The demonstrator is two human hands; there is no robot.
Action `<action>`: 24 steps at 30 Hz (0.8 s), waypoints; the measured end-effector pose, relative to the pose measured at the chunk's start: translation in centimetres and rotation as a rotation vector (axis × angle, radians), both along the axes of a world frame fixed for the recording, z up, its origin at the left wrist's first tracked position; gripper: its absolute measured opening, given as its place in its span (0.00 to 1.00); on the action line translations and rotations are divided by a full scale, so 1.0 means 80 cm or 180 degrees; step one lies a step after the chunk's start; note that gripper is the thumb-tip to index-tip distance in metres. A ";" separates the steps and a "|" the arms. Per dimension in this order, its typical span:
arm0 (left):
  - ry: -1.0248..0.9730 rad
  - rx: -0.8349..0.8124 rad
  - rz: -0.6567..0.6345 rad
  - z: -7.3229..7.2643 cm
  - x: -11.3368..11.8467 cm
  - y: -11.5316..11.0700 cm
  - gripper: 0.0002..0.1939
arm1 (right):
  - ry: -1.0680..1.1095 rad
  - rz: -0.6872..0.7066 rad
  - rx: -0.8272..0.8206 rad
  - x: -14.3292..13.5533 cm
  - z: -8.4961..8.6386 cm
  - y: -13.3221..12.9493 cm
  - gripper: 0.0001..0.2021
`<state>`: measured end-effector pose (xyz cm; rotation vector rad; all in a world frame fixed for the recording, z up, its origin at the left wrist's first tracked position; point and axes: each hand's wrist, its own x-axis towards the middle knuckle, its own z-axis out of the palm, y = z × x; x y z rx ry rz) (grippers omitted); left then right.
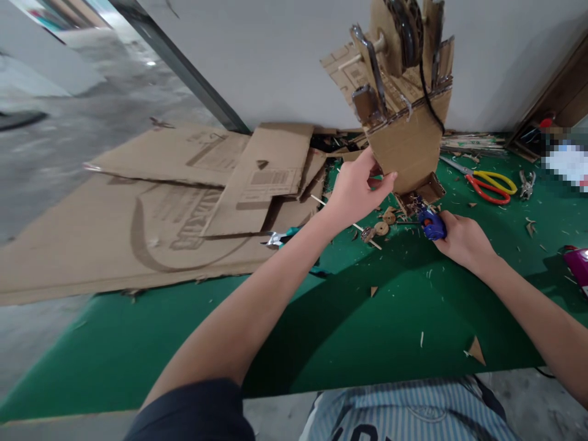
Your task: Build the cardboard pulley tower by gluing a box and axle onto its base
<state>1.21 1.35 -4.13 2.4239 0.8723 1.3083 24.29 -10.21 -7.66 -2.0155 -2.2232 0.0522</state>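
The left hand [356, 193] is half curled, pinching the lower edge of a cardboard model [404, 147], flat-sided, topped with discs [395, 37] and a black cord [425, 93]. The right hand [463, 242] wraps round a smooth blue tool [432, 225] at its base. Nearby lie small round wheels [381, 229]; farther out, scissors [469, 174], metal pliers [527, 184] and flat cardboard sheets [184, 214] on the green table [390, 331].

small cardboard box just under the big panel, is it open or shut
Open: the cardboard box shows its inside between raised walls, with no flap across. The right hand holds a blue tool near it.
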 end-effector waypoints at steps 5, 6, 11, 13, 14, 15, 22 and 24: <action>0.0010 0.0019 0.0043 0.001 -0.002 0.003 0.14 | 0.0147 -0.0057 0.0180 0.002 -0.001 0.000 0.09; -0.0002 0.0017 0.0057 0.002 -0.002 0.004 0.14 | 0.0152 -0.0080 0.0201 0.003 -0.001 0.000 0.09; -0.0036 0.0054 0.0164 0.004 -0.006 0.007 0.15 | 0.0160 -0.0224 0.0212 0.003 0.001 0.001 0.10; 0.0006 0.0091 0.0213 0.006 -0.007 0.006 0.15 | 0.0148 -0.0279 0.0187 0.003 0.002 0.001 0.10; 0.0036 0.0103 0.0229 0.007 -0.008 0.005 0.16 | 0.0143 -0.0290 0.0175 0.003 0.002 0.001 0.10; 0.0053 0.0114 0.0236 0.009 -0.008 0.004 0.16 | 0.0138 -0.0293 0.0172 0.003 0.001 0.001 0.10; 0.0100 0.0078 0.0127 0.014 -0.007 -0.002 0.16 | 0.0138 -0.0267 0.0281 0.005 -0.002 0.002 0.10; 0.0108 0.0093 0.0097 0.014 -0.006 -0.003 0.15 | 0.0137 -0.0275 0.0268 0.006 -0.003 0.002 0.09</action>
